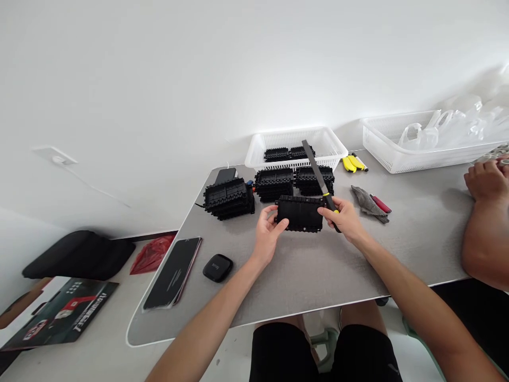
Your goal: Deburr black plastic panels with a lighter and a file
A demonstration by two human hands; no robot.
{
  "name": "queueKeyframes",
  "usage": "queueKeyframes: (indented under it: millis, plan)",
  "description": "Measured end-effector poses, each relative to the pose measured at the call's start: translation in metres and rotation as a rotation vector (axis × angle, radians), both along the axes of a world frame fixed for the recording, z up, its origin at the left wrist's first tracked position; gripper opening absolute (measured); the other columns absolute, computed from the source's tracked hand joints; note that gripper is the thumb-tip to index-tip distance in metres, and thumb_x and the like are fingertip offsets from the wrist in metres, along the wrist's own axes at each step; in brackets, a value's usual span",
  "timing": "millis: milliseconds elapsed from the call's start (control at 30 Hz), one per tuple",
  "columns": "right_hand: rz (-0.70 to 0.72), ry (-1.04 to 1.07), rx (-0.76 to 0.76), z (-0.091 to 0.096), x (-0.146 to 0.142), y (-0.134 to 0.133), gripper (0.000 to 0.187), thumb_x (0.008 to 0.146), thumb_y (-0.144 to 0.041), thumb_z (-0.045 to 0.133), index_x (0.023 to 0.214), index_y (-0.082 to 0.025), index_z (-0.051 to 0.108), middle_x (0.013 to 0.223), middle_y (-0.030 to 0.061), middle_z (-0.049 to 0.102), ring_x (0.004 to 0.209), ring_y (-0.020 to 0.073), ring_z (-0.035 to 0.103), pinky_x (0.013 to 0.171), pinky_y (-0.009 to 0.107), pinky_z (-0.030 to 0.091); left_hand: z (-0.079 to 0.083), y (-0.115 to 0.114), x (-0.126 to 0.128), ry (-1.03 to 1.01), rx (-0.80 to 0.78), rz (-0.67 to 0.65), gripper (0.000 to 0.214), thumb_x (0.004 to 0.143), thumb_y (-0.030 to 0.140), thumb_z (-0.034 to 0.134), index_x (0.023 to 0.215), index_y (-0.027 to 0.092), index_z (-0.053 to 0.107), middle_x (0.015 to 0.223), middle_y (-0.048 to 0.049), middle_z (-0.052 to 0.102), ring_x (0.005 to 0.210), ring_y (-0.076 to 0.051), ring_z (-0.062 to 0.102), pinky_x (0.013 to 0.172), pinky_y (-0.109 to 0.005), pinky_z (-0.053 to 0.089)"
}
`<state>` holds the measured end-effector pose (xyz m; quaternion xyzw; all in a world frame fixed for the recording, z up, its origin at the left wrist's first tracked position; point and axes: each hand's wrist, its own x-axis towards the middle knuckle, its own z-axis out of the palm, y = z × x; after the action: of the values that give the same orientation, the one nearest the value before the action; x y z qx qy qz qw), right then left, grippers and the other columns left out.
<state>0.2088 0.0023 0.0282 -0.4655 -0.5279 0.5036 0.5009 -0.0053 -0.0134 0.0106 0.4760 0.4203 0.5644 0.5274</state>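
Observation:
My left hand [267, 233] grips the left end of a black rectangular plastic panel [300, 216] with toothed edges, held just above the table. In my right hand [347, 220] is a flat file [315, 168] with a black and yellow handle, its blade pointing up and away. The right thumb also presses on the panel's right end. Right behind the panel stand a middle stack of similar black parts [274, 184] and a right stack [324, 178]; a third stack [227, 200] is to the left.
A white basket [336, 159] at the wall contains more black parts. Another white basket [441, 158] holds plastic bags. Yellow-handled items [352, 163], a grey cloth [368, 204], a phone [173, 273] and a black case [218, 268] lie about. Another person's arm [487, 223] rests at the right.

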Motion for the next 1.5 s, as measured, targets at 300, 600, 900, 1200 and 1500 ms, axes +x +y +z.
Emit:
queueKeyframes:
  millis: [300, 600, 900, 1200, 1500]
  plan:
    - [-0.108, -0.071, 0.007, -0.002, -0.002, 0.001, 0.036, 0.072, -0.043, 0.069, 0.095, -0.016, 0.061, 0.066, -0.0034, 0.051, 0.046, 0.0074, 0.041, 0.041, 0.023, 0.035, -0.002, -0.008, 0.009, 0.156, 0.048, -0.182, 0.1, 0.056, 0.029, 0.087, 0.133, 0.027, 0.025, 0.116, -0.0111, 0.062, 0.102, -0.027, 0.065, 0.083, -0.04, 0.056]
    - [-0.04, -0.381, 0.228, 0.008, 0.012, -0.002, 0.037, 0.091, -0.049, 0.044, 0.084, -0.017, 0.061, 0.062, -0.0005, 0.053, 0.053, 0.0112, 0.046, 0.052, 0.025, 0.035, 0.0, -0.002, 0.001, 0.195, 0.043, -0.076, 0.089, 0.06, 0.036, 0.085, 0.129, 0.027, 0.03, 0.123, -0.0112, 0.056, 0.109, -0.027, 0.06, 0.088, -0.041, 0.053]
    - [0.289, -0.771, 0.276, 0.017, 0.002, -0.015, 0.031, 0.093, -0.037, 0.046, 0.071, -0.018, 0.058, 0.059, -0.0013, 0.057, 0.053, 0.0108, 0.046, 0.055, 0.025, 0.029, -0.001, 0.0, 0.0, 0.189, 0.054, 0.004, 0.077, 0.06, 0.034, 0.085, 0.12, 0.022, 0.038, 0.121, -0.0098, 0.058, 0.117, -0.028, 0.057, 0.098, -0.044, 0.047]
    - [0.245, -0.87, 0.275, 0.017, 0.017, -0.006, 0.038, 0.094, -0.039, 0.042, 0.065, -0.018, 0.052, 0.056, -0.0007, 0.052, 0.053, 0.0109, 0.042, 0.055, 0.026, 0.025, 0.0, 0.005, -0.006, 0.181, 0.01, 0.038, 0.076, 0.057, 0.033, 0.086, 0.117, 0.021, 0.042, 0.117, -0.0097, 0.061, 0.115, -0.029, 0.058, 0.096, -0.044, 0.048]
    - [0.266, -0.883, 0.282, 0.016, 0.015, -0.007, 0.036, 0.094, -0.04, 0.042, 0.068, -0.018, 0.054, 0.056, -0.0013, 0.049, 0.053, 0.0107, 0.038, 0.055, 0.026, 0.023, 0.003, 0.003, -0.006, 0.187, 0.039, 0.043, 0.072, 0.057, 0.032, 0.086, 0.116, 0.02, 0.047, 0.117, -0.0102, 0.062, 0.114, -0.029, 0.059, 0.098, -0.046, 0.048]
